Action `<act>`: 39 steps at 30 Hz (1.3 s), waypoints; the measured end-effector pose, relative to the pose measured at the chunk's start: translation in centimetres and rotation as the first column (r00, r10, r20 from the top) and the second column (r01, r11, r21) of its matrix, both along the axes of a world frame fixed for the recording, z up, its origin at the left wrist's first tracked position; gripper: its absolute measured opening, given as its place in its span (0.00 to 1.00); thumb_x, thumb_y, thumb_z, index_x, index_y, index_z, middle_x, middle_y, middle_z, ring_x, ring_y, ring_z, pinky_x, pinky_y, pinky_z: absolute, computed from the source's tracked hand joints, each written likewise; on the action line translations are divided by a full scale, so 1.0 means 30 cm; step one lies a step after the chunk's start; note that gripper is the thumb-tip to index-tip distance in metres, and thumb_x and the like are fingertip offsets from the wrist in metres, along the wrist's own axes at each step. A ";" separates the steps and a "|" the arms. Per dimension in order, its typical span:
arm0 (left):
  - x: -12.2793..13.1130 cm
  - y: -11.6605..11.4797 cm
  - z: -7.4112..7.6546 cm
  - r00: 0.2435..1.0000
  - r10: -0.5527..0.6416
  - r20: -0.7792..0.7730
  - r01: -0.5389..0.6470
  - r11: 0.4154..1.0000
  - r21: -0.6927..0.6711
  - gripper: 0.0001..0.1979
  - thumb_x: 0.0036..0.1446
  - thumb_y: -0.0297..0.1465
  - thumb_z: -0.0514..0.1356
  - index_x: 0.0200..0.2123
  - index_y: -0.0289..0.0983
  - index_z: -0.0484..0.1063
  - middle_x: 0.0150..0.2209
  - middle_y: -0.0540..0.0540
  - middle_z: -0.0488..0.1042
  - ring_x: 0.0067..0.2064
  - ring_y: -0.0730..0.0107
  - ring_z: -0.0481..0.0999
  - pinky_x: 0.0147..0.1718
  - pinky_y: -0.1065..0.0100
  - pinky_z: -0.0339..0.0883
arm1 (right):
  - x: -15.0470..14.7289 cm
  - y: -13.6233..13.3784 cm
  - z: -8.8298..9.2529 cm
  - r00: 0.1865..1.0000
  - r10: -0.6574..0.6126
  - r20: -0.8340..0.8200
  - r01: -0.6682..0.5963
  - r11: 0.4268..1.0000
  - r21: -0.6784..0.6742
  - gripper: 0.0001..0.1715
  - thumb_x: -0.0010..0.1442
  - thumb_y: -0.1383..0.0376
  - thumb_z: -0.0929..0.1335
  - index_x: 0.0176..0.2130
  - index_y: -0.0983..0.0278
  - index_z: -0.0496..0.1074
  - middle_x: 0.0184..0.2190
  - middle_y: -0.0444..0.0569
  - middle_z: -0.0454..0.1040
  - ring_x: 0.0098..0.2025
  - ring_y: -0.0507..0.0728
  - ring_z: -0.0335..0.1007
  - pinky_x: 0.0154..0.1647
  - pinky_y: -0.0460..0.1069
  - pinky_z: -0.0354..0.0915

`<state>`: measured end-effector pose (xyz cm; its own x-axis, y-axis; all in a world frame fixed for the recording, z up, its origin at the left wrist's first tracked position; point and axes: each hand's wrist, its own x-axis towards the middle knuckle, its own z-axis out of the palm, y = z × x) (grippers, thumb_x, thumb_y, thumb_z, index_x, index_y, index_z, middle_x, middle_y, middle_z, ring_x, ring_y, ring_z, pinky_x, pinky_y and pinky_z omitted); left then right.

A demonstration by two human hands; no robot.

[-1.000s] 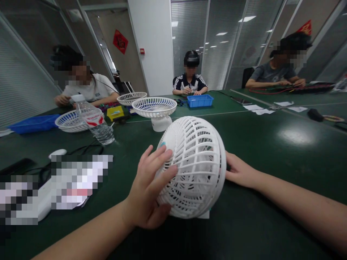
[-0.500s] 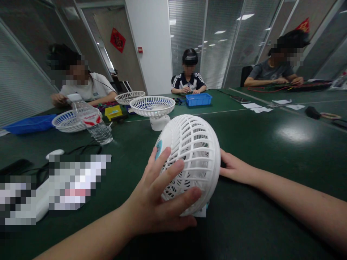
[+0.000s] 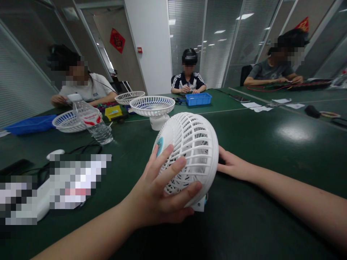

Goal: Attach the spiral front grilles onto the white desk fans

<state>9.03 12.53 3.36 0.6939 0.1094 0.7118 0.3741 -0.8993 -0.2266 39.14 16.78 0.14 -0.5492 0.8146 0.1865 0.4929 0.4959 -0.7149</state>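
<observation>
The fingers (image 3: 172, 171) of the left hand (image 3: 154, 195) are spread and curved against the slatted front of the white fan (image 3: 195, 142), gripping it. The right hand (image 3: 234, 165) is at the fan's opposite side; its fingertips are hidden, so its grip cannot be determined. The fan is tilted between both hands, over the green table (image 3: 257, 206). Beyond it stands a white grille-and-base assembly (image 3: 159, 122), with a water bottle (image 3: 94, 121) to the left.
</observation>
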 end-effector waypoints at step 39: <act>0.036 -0.080 0.023 0.983 0.073 0.168 -0.025 0.962 -0.270 0.14 0.55 0.19 0.56 0.43 0.38 0.65 0.57 0.40 0.57 0.66 0.38 0.51 0.61 0.34 0.52 | 0.006 0.010 -0.017 0.999 0.027 -0.021 -0.026 0.999 0.020 0.36 0.64 0.52 0.64 0.64 0.62 0.51 0.46 0.52 0.71 0.52 0.60 0.68 0.53 0.56 0.67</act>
